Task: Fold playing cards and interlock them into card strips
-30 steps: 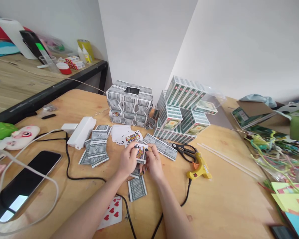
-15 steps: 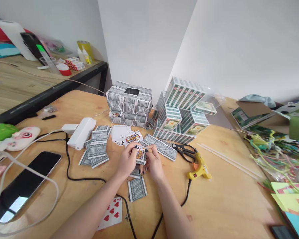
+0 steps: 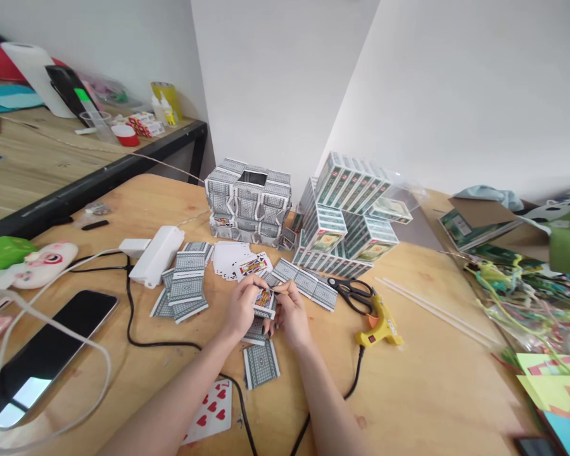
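My left hand [image 3: 243, 305] is closed on the left side of a face playing card [image 3: 265, 299] with folded edges. Gripping the same card from the right, my right hand [image 3: 292, 310] has its thumb and forefinger at the upper corner. Below them lie grey-backed folded cards [image 3: 261, 365], one partly hidden by my fingers. Just beyond is a spread of loose cards [image 3: 232, 258], face up. Folded cards in a row [image 3: 308, 283] lie to the right, and a pile of them [image 3: 186, 286] to the left. A hollow block built of cards [image 3: 248, 206] stands behind.
Stacked card boxes [image 3: 344, 218] stand at the back right. Black scissors [image 3: 354, 292] and a yellow glue gun [image 3: 380, 326] lie right of my hands, with glue sticks [image 3: 432, 307] beyond. A black cable [image 3: 164, 344] runs under my forearms. A phone [image 3: 52, 354] lies at left.
My fingers have shifted slightly along the card's upper edge, and the card has tilted a little. The view has moved slightly; the other things stay put.
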Demonstrator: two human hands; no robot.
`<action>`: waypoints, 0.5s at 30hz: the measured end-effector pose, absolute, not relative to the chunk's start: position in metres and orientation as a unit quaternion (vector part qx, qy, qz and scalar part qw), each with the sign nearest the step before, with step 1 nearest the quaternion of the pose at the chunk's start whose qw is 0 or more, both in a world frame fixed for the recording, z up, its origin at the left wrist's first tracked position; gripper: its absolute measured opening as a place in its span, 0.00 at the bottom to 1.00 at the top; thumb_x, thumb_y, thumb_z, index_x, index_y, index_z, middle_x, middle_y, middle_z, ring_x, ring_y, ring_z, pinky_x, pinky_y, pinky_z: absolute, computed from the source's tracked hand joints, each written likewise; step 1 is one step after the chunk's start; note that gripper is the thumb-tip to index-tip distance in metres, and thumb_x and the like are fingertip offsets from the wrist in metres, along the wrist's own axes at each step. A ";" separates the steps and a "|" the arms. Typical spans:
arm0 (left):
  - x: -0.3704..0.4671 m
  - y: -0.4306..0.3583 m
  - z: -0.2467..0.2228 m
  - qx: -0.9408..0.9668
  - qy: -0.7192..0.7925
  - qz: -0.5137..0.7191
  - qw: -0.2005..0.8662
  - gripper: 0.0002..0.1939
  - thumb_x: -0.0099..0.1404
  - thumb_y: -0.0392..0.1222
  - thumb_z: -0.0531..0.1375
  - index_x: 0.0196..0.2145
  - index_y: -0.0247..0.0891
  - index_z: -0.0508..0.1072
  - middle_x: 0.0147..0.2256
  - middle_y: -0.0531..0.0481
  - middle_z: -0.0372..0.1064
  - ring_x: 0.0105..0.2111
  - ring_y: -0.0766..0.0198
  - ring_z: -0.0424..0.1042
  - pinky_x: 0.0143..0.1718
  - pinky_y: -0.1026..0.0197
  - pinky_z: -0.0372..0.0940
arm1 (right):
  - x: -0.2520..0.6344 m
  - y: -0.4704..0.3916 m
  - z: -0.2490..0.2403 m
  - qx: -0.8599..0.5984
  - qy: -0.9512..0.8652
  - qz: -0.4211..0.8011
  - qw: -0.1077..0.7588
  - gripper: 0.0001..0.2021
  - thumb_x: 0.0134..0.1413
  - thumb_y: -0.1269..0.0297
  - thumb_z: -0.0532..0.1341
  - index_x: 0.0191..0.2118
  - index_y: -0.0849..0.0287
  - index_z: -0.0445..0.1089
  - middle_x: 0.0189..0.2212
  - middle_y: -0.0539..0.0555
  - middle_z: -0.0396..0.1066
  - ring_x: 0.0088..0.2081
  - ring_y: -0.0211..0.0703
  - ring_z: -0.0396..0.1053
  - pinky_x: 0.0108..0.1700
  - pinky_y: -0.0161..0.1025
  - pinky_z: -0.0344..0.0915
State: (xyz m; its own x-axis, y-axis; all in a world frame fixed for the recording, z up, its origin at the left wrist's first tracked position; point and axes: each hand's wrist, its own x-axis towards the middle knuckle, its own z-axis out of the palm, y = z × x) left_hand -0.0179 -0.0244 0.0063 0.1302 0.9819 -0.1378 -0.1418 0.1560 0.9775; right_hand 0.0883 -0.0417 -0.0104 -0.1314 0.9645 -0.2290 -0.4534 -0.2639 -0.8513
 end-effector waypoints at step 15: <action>-0.024 -0.026 -0.001 0.496 0.413 0.418 0.639 0.09 0.58 0.45 0.51 0.25 0.38 0.60 0.13 0.61 0.54 0.08 0.72 0.56 0.08 0.69 0.50 | 0.092 -0.041 -0.008 -0.367 -0.320 0.767 0.418 0.15 0.49 0.51 0.55 0.33 0.59 0.60 0.16 0.48 0.68 0.10 0.36 0.61 0.09 0.30 0.56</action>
State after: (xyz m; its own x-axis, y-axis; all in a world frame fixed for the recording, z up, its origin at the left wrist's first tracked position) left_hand -0.0242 -0.0263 -0.0005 0.3090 0.9443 -0.1136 -0.1241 0.1584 0.9795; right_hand 0.0916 -0.0415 -0.0076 -0.3802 0.8765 -0.2954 -0.4069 -0.4453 -0.7976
